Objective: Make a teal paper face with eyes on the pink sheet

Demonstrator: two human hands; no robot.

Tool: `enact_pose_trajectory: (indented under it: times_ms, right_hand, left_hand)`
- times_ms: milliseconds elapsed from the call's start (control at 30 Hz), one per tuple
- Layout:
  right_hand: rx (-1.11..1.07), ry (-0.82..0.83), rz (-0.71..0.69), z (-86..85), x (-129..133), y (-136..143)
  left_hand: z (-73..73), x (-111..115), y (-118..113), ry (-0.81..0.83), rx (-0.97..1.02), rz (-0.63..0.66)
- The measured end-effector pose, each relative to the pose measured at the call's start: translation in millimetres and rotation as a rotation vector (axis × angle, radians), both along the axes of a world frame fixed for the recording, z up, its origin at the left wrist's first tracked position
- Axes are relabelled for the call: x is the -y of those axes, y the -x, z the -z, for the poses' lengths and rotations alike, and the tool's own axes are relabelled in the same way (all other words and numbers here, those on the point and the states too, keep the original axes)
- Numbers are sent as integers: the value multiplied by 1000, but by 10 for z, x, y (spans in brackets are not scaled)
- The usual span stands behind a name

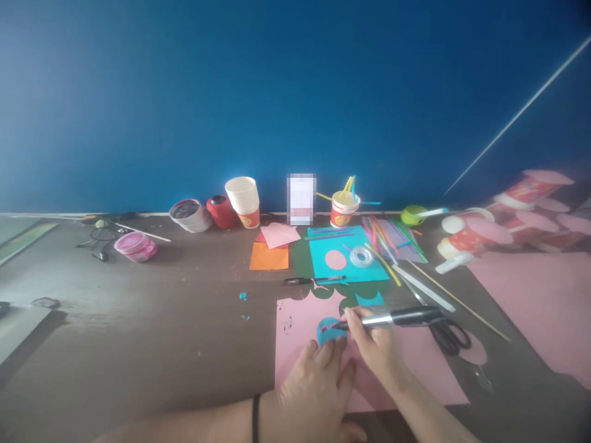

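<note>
A small blue paper circle point(325, 333) with dark eye-like marks lies on a pink paper sheet point(415, 369). My left hand point(318, 375) rests on the sheet, fingers stretched out, its fingertips pressing the circle's lower edge. It wears a black band at the wrist. In my right hand point(373, 344) is a marker point(406, 317) with a black and silver barrel, held in a pinch. The marker's dark tip touches the circle or hovers just over it; I cannot tell which. Black ink spots mark the pink sheet's left side. Its upper edge is cut in scallops.
Scissors point(447, 335) lie right of my right hand, near a wooden stick point(462, 301). Behind are a black pen point(298, 281), a tape roll point(361, 256), orange paper point(269, 256), stacked paper cups point(242, 197) and a cup of straws point(345, 209). Cups with pink discs point(530, 215) stand right.
</note>
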State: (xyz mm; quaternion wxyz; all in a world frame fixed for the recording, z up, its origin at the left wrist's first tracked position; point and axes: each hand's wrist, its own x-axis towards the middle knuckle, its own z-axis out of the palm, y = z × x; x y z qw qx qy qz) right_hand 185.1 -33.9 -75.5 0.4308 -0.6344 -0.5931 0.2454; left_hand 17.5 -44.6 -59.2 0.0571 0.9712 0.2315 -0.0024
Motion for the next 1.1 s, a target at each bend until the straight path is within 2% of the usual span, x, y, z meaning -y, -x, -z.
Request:
enact_pose_trajectory:
  times_ms: [200,500,733,933,1100]
  right_hand:
    - [25,-66,80,-1,11,-21]
    - [-29,11,-17,-3,-6,-9]
    - [-52,-17,43,8,-5,-13]
    - [-49,10,12,8,-10,-17]
    - [-20,-19,59,15,-12,-22]
  left_hand:
    - [-10,-2,5,10,5,-5]
    - [49,-1,9,0,31,1]
    - [31,-7,-3,-9,19,-3]
    - [49,-1,2,-2,17,-1]
    - [65,-2,5,-19,24,3]
